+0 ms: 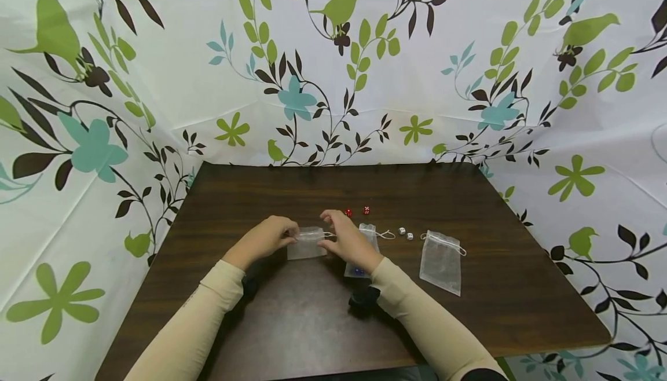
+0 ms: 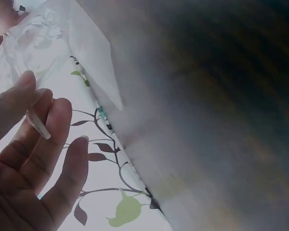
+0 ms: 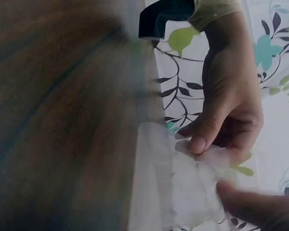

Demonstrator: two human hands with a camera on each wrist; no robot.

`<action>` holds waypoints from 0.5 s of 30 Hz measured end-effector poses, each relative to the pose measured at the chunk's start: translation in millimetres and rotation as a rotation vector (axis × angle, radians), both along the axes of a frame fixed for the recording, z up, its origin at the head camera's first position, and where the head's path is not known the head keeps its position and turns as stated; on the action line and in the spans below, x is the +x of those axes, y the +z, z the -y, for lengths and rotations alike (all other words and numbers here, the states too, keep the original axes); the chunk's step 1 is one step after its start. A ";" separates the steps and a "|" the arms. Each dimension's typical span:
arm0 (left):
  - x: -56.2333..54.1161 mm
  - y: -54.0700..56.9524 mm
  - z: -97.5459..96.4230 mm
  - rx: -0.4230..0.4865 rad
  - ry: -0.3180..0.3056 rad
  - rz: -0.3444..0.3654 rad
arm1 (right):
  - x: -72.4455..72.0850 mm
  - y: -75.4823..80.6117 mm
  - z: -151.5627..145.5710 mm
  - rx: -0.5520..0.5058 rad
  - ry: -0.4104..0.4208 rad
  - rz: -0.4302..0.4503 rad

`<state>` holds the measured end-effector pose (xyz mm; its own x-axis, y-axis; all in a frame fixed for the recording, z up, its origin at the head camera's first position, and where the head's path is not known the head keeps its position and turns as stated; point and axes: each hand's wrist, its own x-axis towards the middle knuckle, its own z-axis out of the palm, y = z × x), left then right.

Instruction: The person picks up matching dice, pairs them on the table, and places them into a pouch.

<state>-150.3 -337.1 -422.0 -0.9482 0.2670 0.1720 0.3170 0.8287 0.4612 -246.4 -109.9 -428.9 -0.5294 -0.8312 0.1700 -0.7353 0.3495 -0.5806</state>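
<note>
A sheer white drawstring pouch (image 1: pixel 307 249) is held up over the table, in front of the person. My left hand (image 1: pixel 268 239) pinches its left side between thumb and fingers; in the left wrist view a strip of the fabric pokes out past the fingertips (image 2: pixel 25 79). At the pouch's right side is my right hand (image 1: pixel 350 242), thumb and fingers spread apart around the white cord, the thumb near the fabric (image 3: pixel 192 192). Partly behind the right hand lies a second sheer pouch (image 1: pixel 369 231) with blue dice (image 1: pixel 358 271) inside.
Two red dice (image 1: pixel 367 210) lie beyond the right hand. Two white dice (image 1: pixel 402 231) sit to its right, beside a flat sheer pouch (image 1: pixel 442 262). The dark wooden table (image 1: pixel 250 190) meets patterned cloth walls (image 1: pixel 198 109) at the back and sides.
</note>
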 end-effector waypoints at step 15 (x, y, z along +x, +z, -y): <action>6.4 3.7 1.6 -0.018 -0.033 -0.027 | 0.9 0.4 3.8 0.082 0.172 -0.307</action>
<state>-143.9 -338.6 -418.3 -0.9341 0.3009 0.1922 0.3560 0.8257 0.4376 -245.5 -113.7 -428.5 -0.3153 -0.9210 0.2288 -0.9232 0.2420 -0.2984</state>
